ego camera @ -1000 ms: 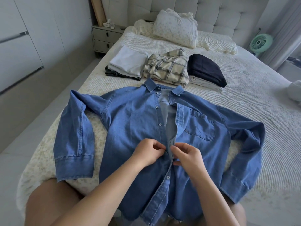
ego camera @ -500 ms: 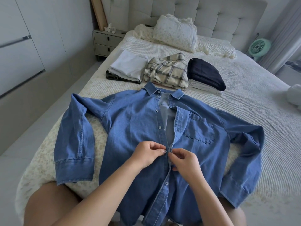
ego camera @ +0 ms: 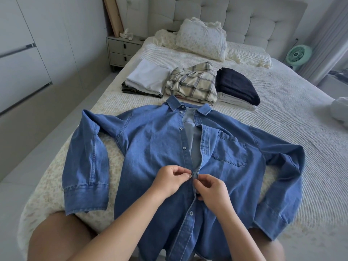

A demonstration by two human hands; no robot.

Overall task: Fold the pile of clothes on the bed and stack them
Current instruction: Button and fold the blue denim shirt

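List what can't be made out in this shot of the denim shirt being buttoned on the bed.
All in the head view:
- Button under the fingers: the left hand and right hand cover the placket of the denim shirt, so whether it is fastened is unclear.
- Shirt hem: cut off by the bottom edge and the forearms.
- Garments under the plaid shirt and the navy garment: only edges show.
- White object: cut off by the right edge.

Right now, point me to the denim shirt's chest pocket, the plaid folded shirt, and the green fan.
chest pocket (ego camera: 230, 148): head view, middle of the pocket's front panel.
plaid folded shirt (ego camera: 194, 83): head view, top face of the folded stack.
green fan (ego camera: 297, 54): head view, centre of the round grille.
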